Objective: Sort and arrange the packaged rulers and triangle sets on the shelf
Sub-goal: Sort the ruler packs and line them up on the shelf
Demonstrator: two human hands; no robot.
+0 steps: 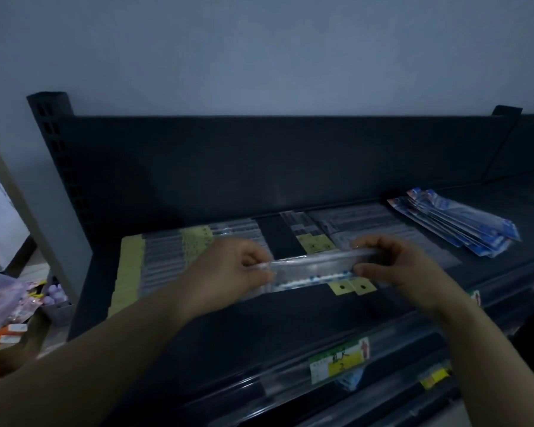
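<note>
Two grips share one ruler pack (313,268). The left grip (228,272) pinches its 9 o'clock end and the right grip (392,266) pinches its 3 o'clock end, fingers curled over the top edge. The pack sits low over the shelf (259,328), its long axis running 9 to 3. A fanned pile of yellow-tabbed ruler packs (173,254) lies at 9 o'clock, nearer the left grip and roughly parallel, so joining it probably needs a sideways slide, not a turn. Blue packs (463,223) lie at 2 o'clock, well apart.
</note>
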